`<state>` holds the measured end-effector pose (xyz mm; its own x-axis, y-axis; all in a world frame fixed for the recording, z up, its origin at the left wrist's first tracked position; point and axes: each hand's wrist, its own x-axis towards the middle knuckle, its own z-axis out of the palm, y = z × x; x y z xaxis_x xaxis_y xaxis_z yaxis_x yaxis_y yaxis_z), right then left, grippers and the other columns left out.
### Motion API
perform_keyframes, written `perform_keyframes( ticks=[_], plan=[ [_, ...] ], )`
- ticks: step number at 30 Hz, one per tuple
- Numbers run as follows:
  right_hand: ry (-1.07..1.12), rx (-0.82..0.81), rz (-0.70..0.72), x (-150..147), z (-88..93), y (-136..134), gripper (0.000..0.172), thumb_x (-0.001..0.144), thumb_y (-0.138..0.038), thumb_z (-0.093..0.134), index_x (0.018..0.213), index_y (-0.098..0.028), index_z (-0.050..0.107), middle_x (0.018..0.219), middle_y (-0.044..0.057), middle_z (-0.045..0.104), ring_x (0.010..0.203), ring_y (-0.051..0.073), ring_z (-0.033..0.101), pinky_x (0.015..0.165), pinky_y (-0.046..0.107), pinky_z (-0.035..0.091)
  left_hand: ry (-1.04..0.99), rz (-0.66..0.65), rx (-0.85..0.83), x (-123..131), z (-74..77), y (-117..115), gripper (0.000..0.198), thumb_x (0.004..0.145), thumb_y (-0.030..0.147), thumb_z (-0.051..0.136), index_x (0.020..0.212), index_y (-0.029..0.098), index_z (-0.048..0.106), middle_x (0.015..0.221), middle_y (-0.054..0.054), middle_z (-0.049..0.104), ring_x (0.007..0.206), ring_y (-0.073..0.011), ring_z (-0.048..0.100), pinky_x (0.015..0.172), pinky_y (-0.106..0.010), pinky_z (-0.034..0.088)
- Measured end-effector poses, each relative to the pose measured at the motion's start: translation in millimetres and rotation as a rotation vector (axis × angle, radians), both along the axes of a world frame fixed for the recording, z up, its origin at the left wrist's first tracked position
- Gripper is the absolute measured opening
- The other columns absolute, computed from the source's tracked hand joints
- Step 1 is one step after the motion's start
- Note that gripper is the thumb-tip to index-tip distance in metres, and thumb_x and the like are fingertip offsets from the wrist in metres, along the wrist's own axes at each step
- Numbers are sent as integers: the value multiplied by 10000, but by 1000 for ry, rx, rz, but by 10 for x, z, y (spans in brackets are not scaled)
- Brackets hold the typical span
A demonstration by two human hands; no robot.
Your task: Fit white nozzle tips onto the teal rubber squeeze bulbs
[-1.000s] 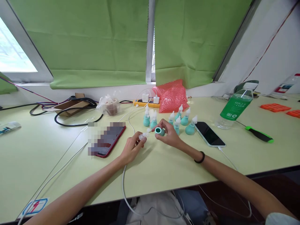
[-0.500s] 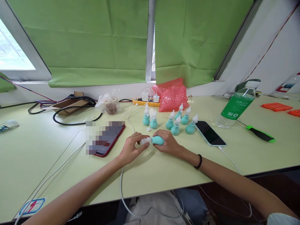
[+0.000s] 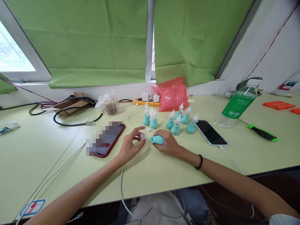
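Observation:
My left hand (image 3: 131,144) pinches a small clear nozzle (image 3: 143,135) between its fingers and thumb. A short gap to the right, my right hand (image 3: 167,142) is wrapped round a turquoise rubber bulb (image 3: 157,140), whose open neck points left toward the nozzle. Behind the hands stand several nasal aspirators (image 3: 176,126), each a turquoise bulb with a clear pointed tip, two of them (image 3: 153,120) grouped to the left. A small whitish piece (image 3: 148,129) lies on the table just behind the gap between my hands.
Left of my hands lies a red-edged phone (image 3: 112,140), partly pixelated. On the right are a charging phone (image 3: 211,132), a leaning water bottle (image 3: 239,104) and a screwdriver (image 3: 262,132). A pink bubble-wrap bag (image 3: 173,95) and a power strip (image 3: 138,102) sit behind. A white cable (image 3: 121,184) crosses the table edge.
The clear nozzle has come apart from the turquoise bulb. My left hand has shifted slightly left with the nozzle, while my right hand keeps the bulb almost in place.

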<state>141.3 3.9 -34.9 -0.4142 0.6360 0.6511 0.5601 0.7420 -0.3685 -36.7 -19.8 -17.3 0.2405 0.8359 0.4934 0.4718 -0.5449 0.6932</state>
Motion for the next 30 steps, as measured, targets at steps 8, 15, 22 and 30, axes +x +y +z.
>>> perform_keyframes(
  ticks=[8,15,22,30],
  plan=[
    [-133,-115,-79,-4,-26,12,79,619,-189,537,695,-171,532,666,21,593,635,141,543,584,231,384,-348,-127,-306,0,6,37,269,645,261,622,856,138,508,779,-54,636,771,-169,596,674,-284,480],
    [-99,-86,-102,11,-18,6,88,623,-192,530,705,-160,525,639,21,579,584,129,520,550,225,366,-297,-230,-507,-5,-26,88,305,665,322,602,879,104,590,780,-72,645,696,-146,588,668,-269,461],
    [-159,92,-93,22,-7,-10,48,632,-160,502,679,-155,507,619,27,558,613,146,496,538,235,347,-193,-308,-509,-31,-39,114,281,679,329,589,839,99,606,609,-22,568,538,-82,480,512,-200,389],
    [-346,302,-58,68,-53,-16,108,678,-106,414,747,-142,488,665,42,535,585,135,486,496,232,323,-112,-342,-577,-48,14,115,316,690,355,561,837,85,634,511,9,479,480,-62,394,442,-180,304]
  ],
)
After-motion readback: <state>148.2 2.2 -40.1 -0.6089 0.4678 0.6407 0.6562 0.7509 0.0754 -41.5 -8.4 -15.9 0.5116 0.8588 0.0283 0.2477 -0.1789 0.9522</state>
